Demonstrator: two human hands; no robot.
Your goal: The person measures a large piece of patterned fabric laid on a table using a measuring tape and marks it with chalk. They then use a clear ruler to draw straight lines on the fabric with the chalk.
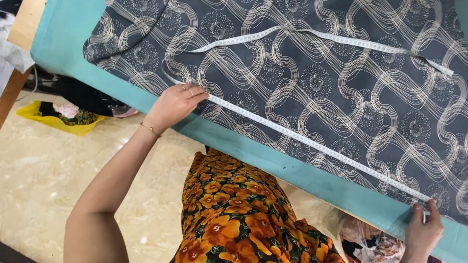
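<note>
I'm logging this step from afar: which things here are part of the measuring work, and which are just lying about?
In use:
- measuring tape, stretched along the cloth edge
- patterned dark fabric, spread flat
- left hand and right hand, pinning the tape's two ends
- teal table cover beneath

Lying about:
- yellow bag on the floor
- cloth scraps under the table
</note>
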